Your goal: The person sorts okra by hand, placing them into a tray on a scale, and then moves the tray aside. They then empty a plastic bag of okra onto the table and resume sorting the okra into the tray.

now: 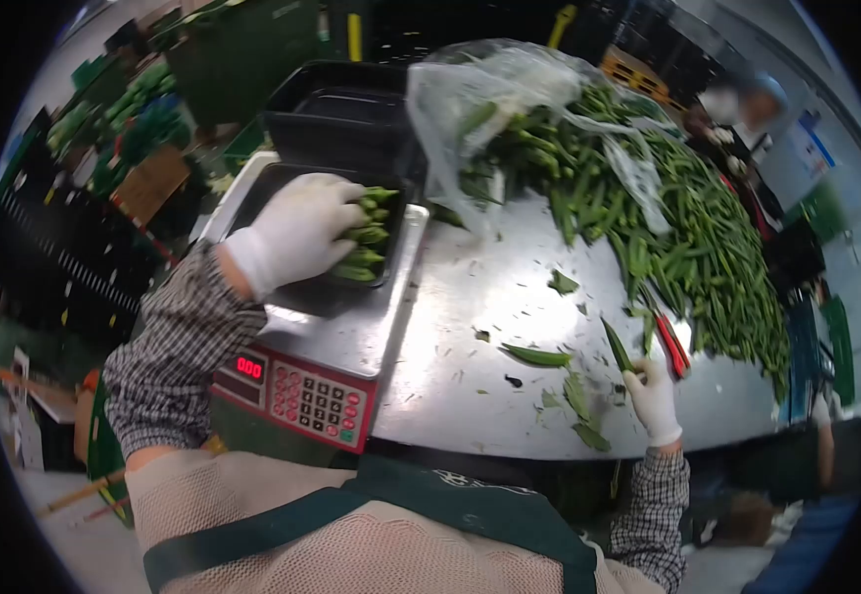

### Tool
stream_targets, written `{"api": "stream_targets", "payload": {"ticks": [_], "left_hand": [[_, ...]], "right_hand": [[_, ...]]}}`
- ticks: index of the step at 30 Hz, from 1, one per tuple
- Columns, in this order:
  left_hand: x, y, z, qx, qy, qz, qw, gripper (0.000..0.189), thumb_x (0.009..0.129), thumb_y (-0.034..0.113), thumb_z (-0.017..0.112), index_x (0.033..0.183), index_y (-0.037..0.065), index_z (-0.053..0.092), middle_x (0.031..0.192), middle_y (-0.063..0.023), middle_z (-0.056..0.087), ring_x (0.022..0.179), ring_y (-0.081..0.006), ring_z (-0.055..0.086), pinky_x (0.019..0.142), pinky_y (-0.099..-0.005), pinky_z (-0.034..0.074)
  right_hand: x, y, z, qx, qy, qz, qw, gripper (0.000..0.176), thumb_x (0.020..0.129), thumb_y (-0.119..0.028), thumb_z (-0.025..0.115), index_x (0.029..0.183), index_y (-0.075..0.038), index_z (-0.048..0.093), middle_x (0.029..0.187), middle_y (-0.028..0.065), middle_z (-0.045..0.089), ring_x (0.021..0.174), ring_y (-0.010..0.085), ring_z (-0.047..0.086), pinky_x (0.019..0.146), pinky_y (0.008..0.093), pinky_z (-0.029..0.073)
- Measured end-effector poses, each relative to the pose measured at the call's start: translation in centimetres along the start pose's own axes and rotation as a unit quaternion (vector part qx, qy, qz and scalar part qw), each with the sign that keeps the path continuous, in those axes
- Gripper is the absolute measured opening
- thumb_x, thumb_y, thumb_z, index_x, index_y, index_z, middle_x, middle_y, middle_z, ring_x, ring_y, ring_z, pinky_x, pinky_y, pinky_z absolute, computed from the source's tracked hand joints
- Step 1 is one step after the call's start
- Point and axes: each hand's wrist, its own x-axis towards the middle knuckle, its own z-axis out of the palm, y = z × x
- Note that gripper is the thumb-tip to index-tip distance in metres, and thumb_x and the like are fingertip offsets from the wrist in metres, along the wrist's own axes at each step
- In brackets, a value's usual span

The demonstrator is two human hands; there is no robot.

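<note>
From where I'm standing, the L hand (307,226), in a white glove, is over the black tray (282,299) on the scale (336,332), fingers bent down onto the green pods in the tray (366,233), which lie side by side along its R side; can't tell if it's gripping any or just resting on them. R hand (654,404), also gloved, is low over the metal table (450,386), grip narrow, thumb & fingertips closed on the lower end of one single pod (616,345), its other end pointing up & away. Scale display (249,367) reads 0.00 in red, keypad (317,401) next to it. Just beyond the R hand there's a red-handled tool (671,346), lying near the edge of the big pod heap (688,247), which covers the far R part of the table. Clear plastic bag (450,129) lies open at the heap's far L end, w/ pods inside & spilling out. Loose pod (537,355) + leaf scraps (577,396) on the bare metal btwn scale & R hand. More blk trays (336,109) just behind the scale. Co-worker in a blue hair cover (767,94) at far R, bkgd, too blurry for detail.
</note>
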Motion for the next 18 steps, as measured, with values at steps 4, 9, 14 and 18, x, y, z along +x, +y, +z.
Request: {"api": "stream_targets", "payload": {"ticks": [4,9,14,18], "left_hand": [[-0.8,-0.2,-0.1,-0.143,-0.035,-0.03,0.989,0.029,0.071,0.011,0.069,0.098,0.003,0.064,0.12,-0.0188,0.053,0.112,-0.034,0.05,0.095,-0.04,0.041],[-1.9,0.4,-3.5,-0.237,0.029,-0.057,0.97,0.035,0.07,0.008,0.07,0.105,0.002,0.063,0.125,-0.018,0.052,0.113,-0.0306,0.052,0.098,-0.0361,0.039],[-4.7,-0.3,-5.1,-0.219,0.082,-0.089,0.968,0.034,0.07,0.003,0.067,0.103,0.002,0.063,0.123,-0.0168,0.055,0.115,-0.0291,0.052,0.098,-0.0356,0.039],[-7.6,-2.1,-5.7,-0.242,0.151,-0.129,0.95,0.034,0.071,0.002,0.067,0.104,0.0,0.063,0.119,-0.016,0.057,0.113,-0.0264,0.054,0.097,-0.0341,0.039]], "right_hand": [[0.8,-2.3,-0.2,0.236,-0.101,0.087,0.963,0.02,0.088,-0.014,0.054,0.097,0.002,0.061,0.073,0.0046,0.059,0.056,0.0114,0.052,0.051,0.0246,0.042],[1.9,-4.9,0.7,0.474,-0.195,0.115,0.851,0.026,0.092,-0.019,0.047,0.103,0.003,0.058,0.08,0.0029,0.058,0.059,0.0093,0.05,0.055,0.0222,0.041],[3.1,-8.4,2.1,0.45,-0.223,0.069,0.862,0.024,0.092,-0.017,0.047,0.102,0.002,0.058,0.08,0.0028,0.057,0.059,0.0089,0.049,0.055,0.0222,0.041],[5.6,-17.0,4.9,0.282,-0.213,-0.104,0.93,0.019,0.087,-0.011,0.056,0.1,0.001,0.061,0.08,0.0041,0.06,0.064,0.009,0.053,0.058,0.023,0.043]]}}
